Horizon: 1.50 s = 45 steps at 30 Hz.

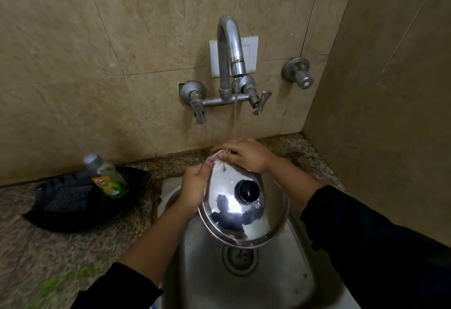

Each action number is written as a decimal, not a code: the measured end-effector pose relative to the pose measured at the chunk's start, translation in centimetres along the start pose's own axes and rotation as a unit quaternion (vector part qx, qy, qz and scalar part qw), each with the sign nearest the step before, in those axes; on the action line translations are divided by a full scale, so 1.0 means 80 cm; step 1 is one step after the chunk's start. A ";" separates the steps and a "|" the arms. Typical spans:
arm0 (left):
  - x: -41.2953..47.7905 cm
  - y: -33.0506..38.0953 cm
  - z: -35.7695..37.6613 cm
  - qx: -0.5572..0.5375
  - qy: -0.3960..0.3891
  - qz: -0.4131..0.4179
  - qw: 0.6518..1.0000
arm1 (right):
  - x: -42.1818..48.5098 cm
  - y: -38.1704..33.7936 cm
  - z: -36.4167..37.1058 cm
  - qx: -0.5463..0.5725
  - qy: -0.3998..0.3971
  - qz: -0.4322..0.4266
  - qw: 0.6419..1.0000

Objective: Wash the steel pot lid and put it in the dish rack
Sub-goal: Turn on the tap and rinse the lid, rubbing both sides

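We hold the shiny pot lid mid-frame over the sink, under running water. Our left hand and right hand fingers grip its rim.

Soap bottle and dark scrub pad in black tray, counter left.

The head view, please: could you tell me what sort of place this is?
Most likely a home kitchen's washing corner: a steel sink set in a speckled stone counter, a wall tap running, and a dish soap bottle beside it.

Shiny steel pot lid, black knob up, tilted, wet.
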State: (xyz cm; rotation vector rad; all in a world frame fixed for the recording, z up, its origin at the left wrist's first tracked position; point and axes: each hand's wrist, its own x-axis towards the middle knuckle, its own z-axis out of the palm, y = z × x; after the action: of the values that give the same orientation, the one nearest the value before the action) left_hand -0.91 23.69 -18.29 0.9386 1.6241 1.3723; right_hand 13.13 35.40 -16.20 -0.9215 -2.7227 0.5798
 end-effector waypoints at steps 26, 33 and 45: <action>-0.006 -0.029 -0.031 -0.152 0.274 -0.142 0.939 | -0.118 -0.068 0.118 -0.076 0.088 0.007 0.993; -0.011 -0.029 -0.021 -0.132 0.225 -0.096 0.961 | -0.105 -0.079 0.109 -0.079 0.041 -0.130 0.988; -0.024 0.000 0.013 -0.086 0.148 -0.093 0.981 | -0.113 -0.013 0.061 0.017 0.209 0.071 0.975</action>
State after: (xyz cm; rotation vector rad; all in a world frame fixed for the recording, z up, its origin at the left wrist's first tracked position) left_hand 0.85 22.40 -18.21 0.4841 1.7291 1.5452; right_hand 18.06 27.58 -20.79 -1.0952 -2.2800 0.3982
